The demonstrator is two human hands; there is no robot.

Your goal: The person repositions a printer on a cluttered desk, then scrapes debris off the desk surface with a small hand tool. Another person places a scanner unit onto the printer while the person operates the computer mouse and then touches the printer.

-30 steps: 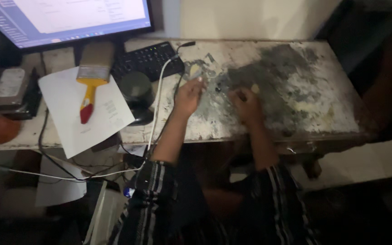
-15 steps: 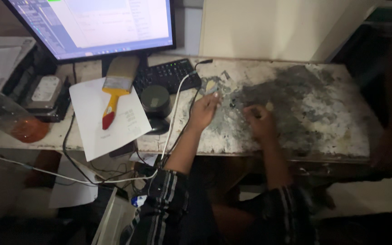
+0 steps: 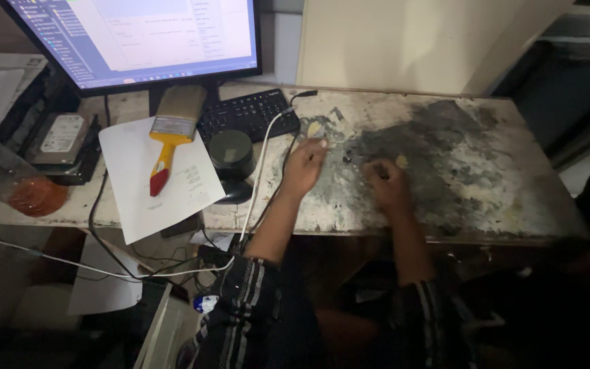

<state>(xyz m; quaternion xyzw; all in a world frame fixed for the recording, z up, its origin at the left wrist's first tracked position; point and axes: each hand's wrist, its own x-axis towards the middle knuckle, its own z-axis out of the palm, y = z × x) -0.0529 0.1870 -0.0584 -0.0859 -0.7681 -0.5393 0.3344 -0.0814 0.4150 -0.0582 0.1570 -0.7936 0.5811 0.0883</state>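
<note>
My left hand (image 3: 303, 168) rests on the stained, paint-worn table (image 3: 486, 184), fingers stretched toward a few small pale bits (image 3: 317, 128) near the back edge. Whether the fingertips touch them is unclear. My right hand (image 3: 388, 186) lies a little to the right on the dark smeared patch, fingers curled. A small yellowish piece (image 3: 401, 161) sits at its fingertips; it is too dim to tell whether the hand grips it. Both forearms reach up from striped sleeves at the bottom.
A lit monitor (image 3: 145, 37) stands at the back left, with a black keyboard (image 3: 247, 113) in front of it. A wide paintbrush (image 3: 169, 133) lies on a white sheet (image 3: 151, 184) beside a round dark tin (image 3: 231, 154). A white cable (image 3: 261, 171) runs past my left wrist. A hard drive (image 3: 59, 133) lies far left.
The view has shifted so the desk sits further right and lower in frame. My hands stay on the same spot, the right one pulling slightly nearer.
</note>
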